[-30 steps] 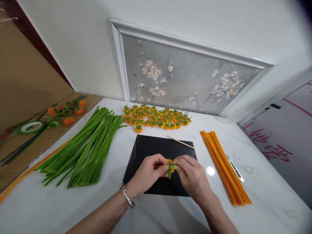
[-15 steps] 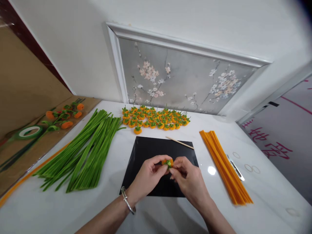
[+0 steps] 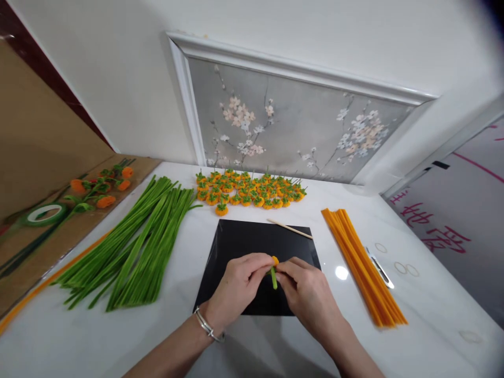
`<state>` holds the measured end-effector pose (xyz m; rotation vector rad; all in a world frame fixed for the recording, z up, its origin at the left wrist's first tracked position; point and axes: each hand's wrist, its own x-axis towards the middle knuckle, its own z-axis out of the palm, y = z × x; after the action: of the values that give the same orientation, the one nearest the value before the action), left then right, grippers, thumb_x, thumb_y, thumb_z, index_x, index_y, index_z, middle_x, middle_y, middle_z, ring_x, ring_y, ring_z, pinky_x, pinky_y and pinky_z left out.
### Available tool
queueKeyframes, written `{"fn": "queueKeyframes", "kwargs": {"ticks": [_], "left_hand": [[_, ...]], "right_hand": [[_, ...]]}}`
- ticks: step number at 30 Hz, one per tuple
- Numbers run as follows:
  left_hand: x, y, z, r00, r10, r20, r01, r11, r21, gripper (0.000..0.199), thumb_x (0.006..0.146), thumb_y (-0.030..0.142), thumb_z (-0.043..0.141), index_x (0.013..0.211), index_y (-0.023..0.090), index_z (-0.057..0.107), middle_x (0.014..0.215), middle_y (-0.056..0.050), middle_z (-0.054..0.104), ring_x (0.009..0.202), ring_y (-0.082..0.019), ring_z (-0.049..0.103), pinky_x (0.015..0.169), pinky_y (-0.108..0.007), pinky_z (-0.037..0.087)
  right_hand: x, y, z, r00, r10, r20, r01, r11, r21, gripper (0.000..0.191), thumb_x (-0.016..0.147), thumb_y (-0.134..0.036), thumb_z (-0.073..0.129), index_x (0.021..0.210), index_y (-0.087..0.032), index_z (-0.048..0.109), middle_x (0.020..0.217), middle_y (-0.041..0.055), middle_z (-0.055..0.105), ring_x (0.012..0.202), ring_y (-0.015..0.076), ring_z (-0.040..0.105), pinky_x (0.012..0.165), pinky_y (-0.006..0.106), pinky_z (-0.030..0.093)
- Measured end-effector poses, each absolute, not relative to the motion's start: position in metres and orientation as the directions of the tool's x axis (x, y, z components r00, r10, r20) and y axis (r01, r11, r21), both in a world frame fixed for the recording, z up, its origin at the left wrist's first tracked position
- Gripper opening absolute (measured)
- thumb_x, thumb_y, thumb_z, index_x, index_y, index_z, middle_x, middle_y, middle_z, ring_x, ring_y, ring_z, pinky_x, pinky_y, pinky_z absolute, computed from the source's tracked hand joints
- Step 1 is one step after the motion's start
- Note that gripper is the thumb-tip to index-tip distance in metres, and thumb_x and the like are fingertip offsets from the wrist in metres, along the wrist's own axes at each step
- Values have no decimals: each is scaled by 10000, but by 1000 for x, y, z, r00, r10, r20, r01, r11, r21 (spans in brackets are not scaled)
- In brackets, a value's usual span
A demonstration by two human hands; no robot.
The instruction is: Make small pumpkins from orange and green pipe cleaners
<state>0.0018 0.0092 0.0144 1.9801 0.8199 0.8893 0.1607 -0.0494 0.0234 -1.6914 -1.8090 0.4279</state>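
My left hand (image 3: 236, 286) and my right hand (image 3: 305, 291) meet over a black sheet (image 3: 236, 241) on the white table. Between their fingertips they pinch a small orange pipe-cleaner piece with a green stem (image 3: 273, 273); the stem points down and most of the orange part is hidden by the fingers. A silver bracelet (image 3: 207, 326) circles my left wrist.
A pile of green pipe cleaners (image 3: 137, 236) lies at left, a bundle of orange ones (image 3: 360, 262) at right beside metal snips (image 3: 380, 269). Several finished orange-and-green pieces (image 3: 248, 190) sit at the back. A thin wooden stick (image 3: 290, 229) lies on the sheet's far edge. Green tape roll (image 3: 43, 212) at far left.
The piece has been turned between my fingers: its green stem now points down and less orange shows. Both hands stayed over the black sheet.
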Motion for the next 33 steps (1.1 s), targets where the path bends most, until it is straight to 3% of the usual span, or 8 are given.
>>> {"fn": "queueKeyframes", "kwargs": {"ticks": [4, 12, 21, 27, 33], "left_hand": [[1, 9, 13, 611, 732, 300, 220, -521, 824, 241, 918, 108, 453, 967, 196, 672, 965, -22, 686, 885, -125, 627, 808, -214, 472], [1, 9, 16, 590, 796, 136, 266, -351, 898, 214, 892, 133, 470, 859, 183, 676, 775, 8, 666, 697, -113, 587, 670, -202, 439], [4, 6, 16, 546, 835, 71, 177, -198, 964, 154, 857, 186, 496, 854, 175, 650, 727, 1, 631, 663, -126, 568, 631, -218, 452], [3, 13, 18, 566, 821, -69, -2, 86, 996, 88, 806, 192, 544, 836, 148, 614, 758, -10, 622, 687, -130, 591, 653, -248, 503], [3, 13, 23, 635, 769, -76, -28, 121, 992, 99, 827, 219, 557, 802, 136, 606, 698, 5, 602, 629, -101, 553, 618, -220, 470]], "right_hand": [[163, -49, 23, -1, 980, 198, 775, 126, -620, 238, 879, -156, 457, 783, -206, 670, 749, 32, 608, 663, 152, 591, 619, 249, 437], [163, -46, 18, 142, 973, 183, 622, 57, -781, 181, 861, -264, 513, 729, -190, 613, 684, 22, 618, 584, 146, 561, 535, 237, 420], [151, -47, 12, 289, 948, 130, 366, 16, -930, 229, 857, -394, 562, 864, -170, 608, 654, 26, 632, 550, 152, 584, 509, 240, 483], [173, -44, 17, 123, 978, 166, 313, 120, -942, 270, 915, -376, 494, 988, -175, 659, 702, 25, 637, 601, 139, 610, 565, 234, 529], [192, -39, 22, -199, 912, 359, 487, 410, -771, 145, 888, -232, 567, 903, -235, 711, 857, 38, 637, 761, 142, 621, 672, 242, 519]]}}
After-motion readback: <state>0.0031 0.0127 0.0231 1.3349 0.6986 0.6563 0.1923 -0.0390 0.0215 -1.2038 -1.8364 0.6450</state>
